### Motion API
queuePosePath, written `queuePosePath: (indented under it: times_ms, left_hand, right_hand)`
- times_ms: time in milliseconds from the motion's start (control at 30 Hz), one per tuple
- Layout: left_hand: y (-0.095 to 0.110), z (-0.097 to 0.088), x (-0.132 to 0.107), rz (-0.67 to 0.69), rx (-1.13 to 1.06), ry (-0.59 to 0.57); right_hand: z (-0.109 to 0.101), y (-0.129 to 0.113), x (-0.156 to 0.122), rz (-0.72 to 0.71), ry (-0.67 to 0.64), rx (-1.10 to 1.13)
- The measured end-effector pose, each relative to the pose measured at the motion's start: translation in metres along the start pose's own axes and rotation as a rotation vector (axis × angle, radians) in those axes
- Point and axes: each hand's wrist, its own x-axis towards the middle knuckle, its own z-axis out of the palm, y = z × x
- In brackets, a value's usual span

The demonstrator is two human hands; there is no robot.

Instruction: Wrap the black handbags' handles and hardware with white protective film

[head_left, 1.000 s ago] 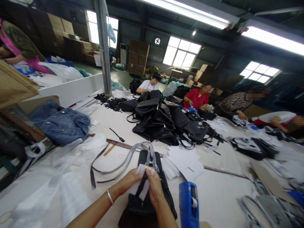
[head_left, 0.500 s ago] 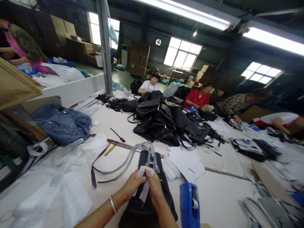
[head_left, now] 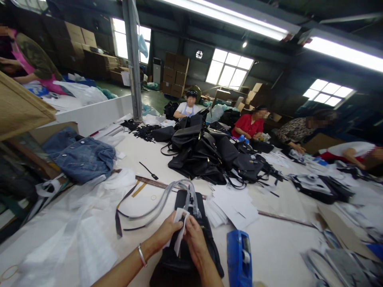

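Note:
A black bag (head_left: 214, 249) lies on the table in front of me, its top end pointing away. Over its middle, my left hand (head_left: 166, 231) pinches a strip of thin white wrapping (head_left: 178, 241) between thumb and fingers. My right hand (head_left: 196, 239) has its fingers closed at the strip's right edge. The strip is folded around a dark piece, perhaps a strap or buckle, mostly hidden by the fingers. Beyond the hands, straps (head_left: 164, 201) in clear grey plastic loop out to the left from the bag's top.
A blue tape dispenser (head_left: 235, 259) stands right of the bag. White paper sheets (head_left: 233, 205) lie behind it. Ahead is a heap of black bags (head_left: 203, 151). White wrapping sheets (head_left: 95, 243) and a denim jacket (head_left: 85, 155) lie left. Several co-workers sit around the table.
The white strip's right side has been folded over, so it looks narrower. My right hand has shifted slightly right and down along its edge. The bag stays in place.

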Motion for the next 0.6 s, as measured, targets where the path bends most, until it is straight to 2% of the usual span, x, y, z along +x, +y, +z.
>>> queuePosePath:
  times_ms: [200,333,400,500,600]
  left_hand:
    - [-0.003,0.0,0.004,0.017,0.134,-0.008]
    - [-0.003,0.007,-0.005,-0.006,0.098,-0.053]
    - [-0.005,0.009,-0.01,0.05,0.078,-0.071]
    - [-0.011,0.012,-0.015,0.178,0.089,-0.027]
    - [-0.018,0.013,-0.013,0.183,0.079,0.069]
  right_hand:
    - [0.0,-0.011,-0.003,-0.206,0.102,-0.373]
    - [-0.004,-0.011,0.0,-0.216,0.156,-0.468]
    - [-0.006,-0.01,0.002,-0.25,0.206,-0.532]
    - [-0.002,-0.01,0.003,-0.351,0.288,-0.687]
    - [0.004,-0.015,0.0,-0.368,0.243,-0.738]
